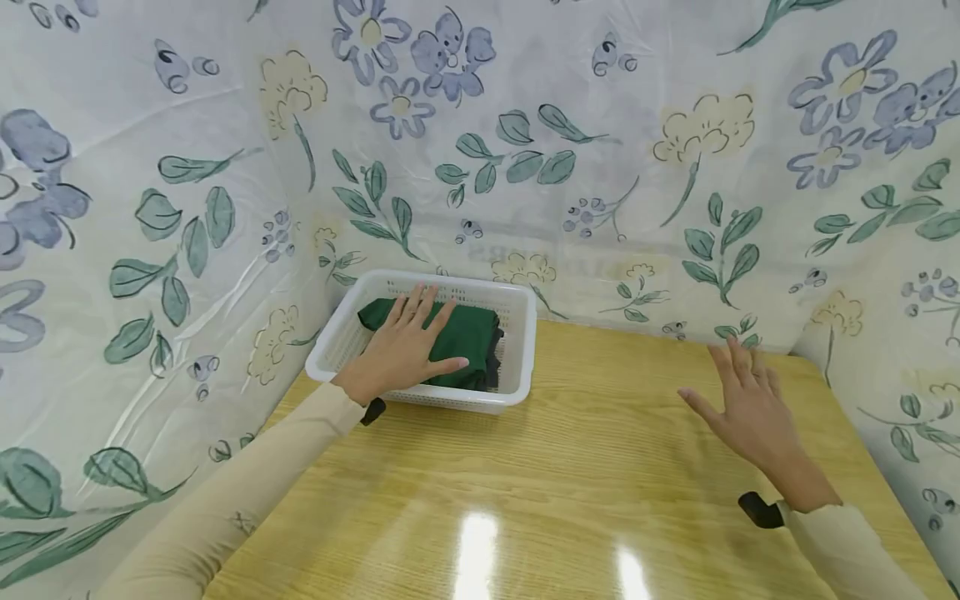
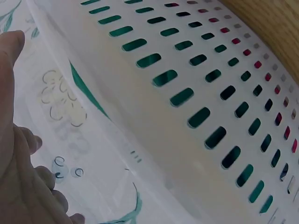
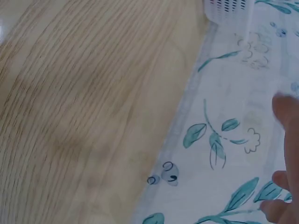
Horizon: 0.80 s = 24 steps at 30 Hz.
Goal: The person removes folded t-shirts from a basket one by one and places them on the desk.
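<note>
A white plastic basket (image 1: 517, 333) with slotted walls stands at the back left of the table. Folded dark green cloth (image 1: 468, 337) lies inside it, with a darker cloth (image 1: 492, 367) showing at its right side. My left hand (image 1: 401, 350) is over the basket with fingers spread straight, overlapping the green cloth in the head view. In the left wrist view, green and some pink show through the slots of the basket wall (image 2: 154, 116). My right hand (image 1: 753, 417) is held above the right part of the table, fingers extended and holding nothing.
The wooden table (image 1: 585, 450) has a glossy top with bright reflections near the front. Floral-patterned sheeting (image 1: 525, 208) hangs behind the table and along its left and right sides. The basket stands close to the left and back sheeting.
</note>
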Each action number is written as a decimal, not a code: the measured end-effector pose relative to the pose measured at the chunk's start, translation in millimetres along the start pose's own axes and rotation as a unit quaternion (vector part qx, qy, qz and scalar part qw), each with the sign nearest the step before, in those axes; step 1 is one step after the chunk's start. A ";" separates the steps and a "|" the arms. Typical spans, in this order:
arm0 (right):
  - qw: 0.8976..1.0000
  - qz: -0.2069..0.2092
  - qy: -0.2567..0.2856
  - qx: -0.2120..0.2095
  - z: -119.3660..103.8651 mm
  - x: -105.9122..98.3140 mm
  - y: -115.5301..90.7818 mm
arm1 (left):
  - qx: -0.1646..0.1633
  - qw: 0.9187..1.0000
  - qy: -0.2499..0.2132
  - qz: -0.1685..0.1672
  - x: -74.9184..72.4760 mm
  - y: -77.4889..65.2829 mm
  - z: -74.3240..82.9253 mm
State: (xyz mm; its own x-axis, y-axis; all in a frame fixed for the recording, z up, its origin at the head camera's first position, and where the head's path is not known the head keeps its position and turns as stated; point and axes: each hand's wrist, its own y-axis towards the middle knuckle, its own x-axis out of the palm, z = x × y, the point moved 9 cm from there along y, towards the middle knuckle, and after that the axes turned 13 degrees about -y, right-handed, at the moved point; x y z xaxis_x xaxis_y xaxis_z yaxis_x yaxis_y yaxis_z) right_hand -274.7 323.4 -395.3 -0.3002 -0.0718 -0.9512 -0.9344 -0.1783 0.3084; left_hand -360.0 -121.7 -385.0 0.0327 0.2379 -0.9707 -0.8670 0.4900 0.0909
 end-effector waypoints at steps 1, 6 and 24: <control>1.000 0.009 0.001 -0.001 -1.2 -1.7 0.1 | 0.000 1.000 -0.001 0.001 -0.5 0.0 -0.5; 0.998 0.059 -0.002 -0.006 -8.4 -7.7 2.0 | -0.008 1.000 -0.020 0.005 -3.2 0.0 -5.1; 0.999 0.047 0.017 -0.010 -35.7 8.0 22.1 | -0.041 0.997 -0.067 0.022 -11.8 -6.1 -36.0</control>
State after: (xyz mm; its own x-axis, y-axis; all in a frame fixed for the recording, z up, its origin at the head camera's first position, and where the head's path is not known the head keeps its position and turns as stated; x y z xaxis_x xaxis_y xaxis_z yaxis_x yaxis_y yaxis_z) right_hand -290.9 283.8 -395.5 -0.3799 -0.1215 -0.9170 -0.8984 -0.1878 0.3971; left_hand -373.0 -157.6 -382.0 0.0555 0.3710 -0.9270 -0.9067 0.4075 0.1088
